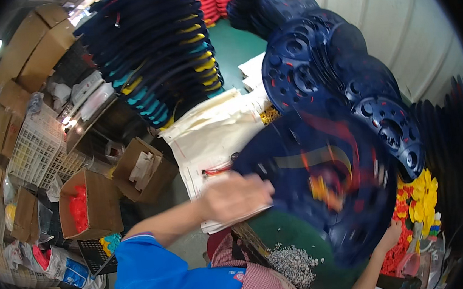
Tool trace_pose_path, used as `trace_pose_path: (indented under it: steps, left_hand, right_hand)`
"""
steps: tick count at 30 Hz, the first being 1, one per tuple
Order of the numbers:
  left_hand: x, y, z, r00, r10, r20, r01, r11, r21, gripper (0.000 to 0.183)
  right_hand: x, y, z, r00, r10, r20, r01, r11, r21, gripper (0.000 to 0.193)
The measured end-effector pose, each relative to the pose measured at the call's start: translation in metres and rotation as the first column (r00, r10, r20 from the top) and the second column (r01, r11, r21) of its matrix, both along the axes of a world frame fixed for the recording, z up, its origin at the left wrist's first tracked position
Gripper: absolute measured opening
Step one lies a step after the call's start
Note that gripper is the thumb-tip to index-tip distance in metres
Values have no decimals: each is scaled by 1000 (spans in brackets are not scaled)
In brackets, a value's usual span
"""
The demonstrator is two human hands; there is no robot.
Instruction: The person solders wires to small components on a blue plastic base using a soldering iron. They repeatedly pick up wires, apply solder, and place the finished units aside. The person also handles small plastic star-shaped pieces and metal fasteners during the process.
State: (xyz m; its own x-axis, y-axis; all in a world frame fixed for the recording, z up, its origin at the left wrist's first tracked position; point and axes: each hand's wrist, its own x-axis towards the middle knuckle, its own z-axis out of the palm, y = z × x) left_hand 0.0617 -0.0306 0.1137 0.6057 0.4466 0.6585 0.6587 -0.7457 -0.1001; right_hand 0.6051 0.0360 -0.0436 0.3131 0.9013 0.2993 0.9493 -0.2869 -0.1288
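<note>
A large dark blue plastic panel (296,194) with rounded edges and red and yellow marks is smeared by motion and tilted in front of me. At its left edge is my left hand (236,198), blurred, with its fingers bent; whether they grip the panel does not show clearly. My right hand (391,236) is closed at the panel's lower right edge, its fingers partly hidden. Beside that hand lie red plastic parts (396,256) and yellow plastic parts (424,196). Below the panel, a heap of small grey screw-like pieces (294,265) rests on the green surface (326,285).
Stacked dark blue panels (152,52) rise at the far left, and more panels (296,67) lean along the white corrugated wall (391,20). White sacks (208,135) lie beyond my left hand. Cardboard boxes (96,206) and a white plastic crate (39,145) stand left.
</note>
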Motion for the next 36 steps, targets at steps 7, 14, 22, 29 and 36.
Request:
trace_pose_path:
  steps: [7, 14, 22, 29, 36]
  left_hand:
    - [-224, 89, 247, 524, 781, 340, -719, 192, 668, 27]
    - [-350, 146, 318, 427, 902, 54, -886, 406, 225, 33]
    - [-287, 154, 287, -42, 988, 146, -853, -112, 510, 35]
    - [-30, 214, 86, 932, 348, 96, -361, 911, 197, 21]
    - [143, 265, -98, 999, 3, -45, -18, 941, -339, 13]
  right_hand:
    - [3, 0, -8, 1000, 5, 25, -5, 1000, 29, 22]
    - [8, -3, 3, 996, 78, -43, -72, 989, 132, 20]
    - [-7, -39, 34, 887, 196, -418, 57, 851, 522, 24]
    - [-71, -113, 46, 654, 75, -753, -478, 813, -334, 9]
    - [-92, -96, 66, 764, 390, -514, -391, 913, 111, 9]
